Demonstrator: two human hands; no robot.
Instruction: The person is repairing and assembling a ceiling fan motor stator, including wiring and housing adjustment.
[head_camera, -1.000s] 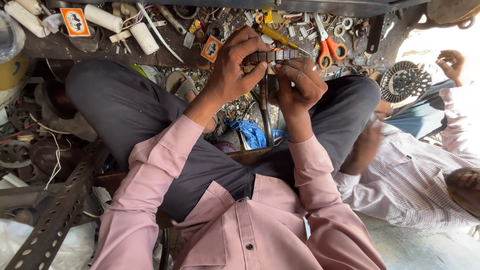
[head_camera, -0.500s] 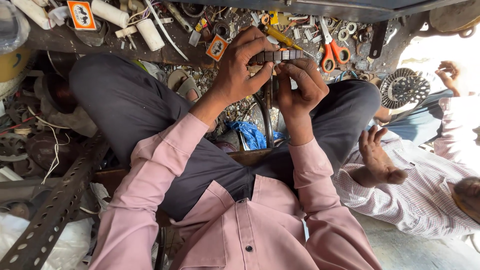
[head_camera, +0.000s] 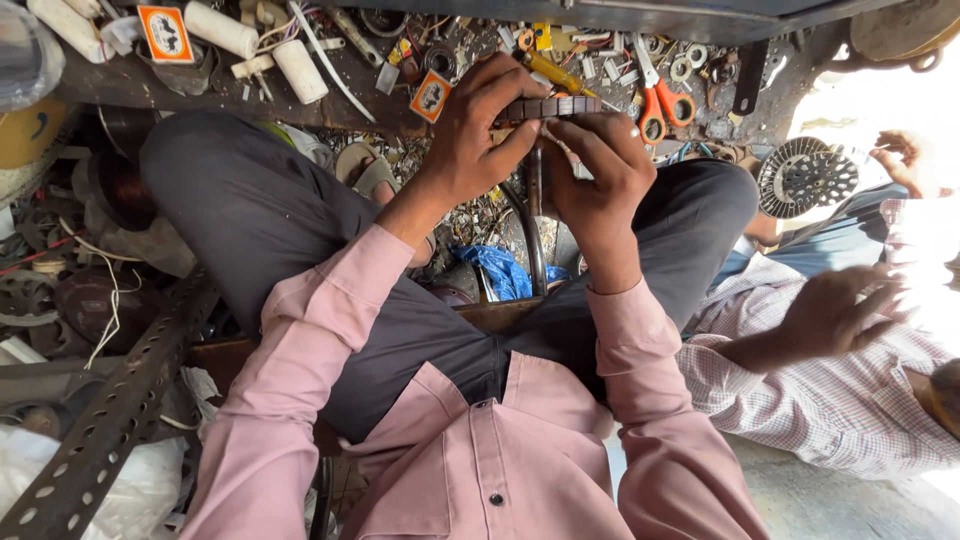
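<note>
Two big things first: cluttered table (head_camera: 120, 85) along the top, perforated metal angle bar (head_camera: 100, 420) lower left. Co-worker's hand (head_camera: 835, 315) at right, near round slotted metal disc (head_camera: 805, 178). Left hand (head_camera: 470, 135) and right hand (head_camera: 595, 180) both curled tight on a dark ribbed ring part (head_camera: 550, 106), held above the lap just below the table edge. Red-handled scissors (head_camera: 660, 95) just right of it. White tubes (head_camera: 255, 45) upper left, small orange card (head_camera: 431, 97) beside left hand.

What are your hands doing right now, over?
Left hand and right hand both grip dark ribbed metal part. Co-worker's hand off right, apart.
</note>
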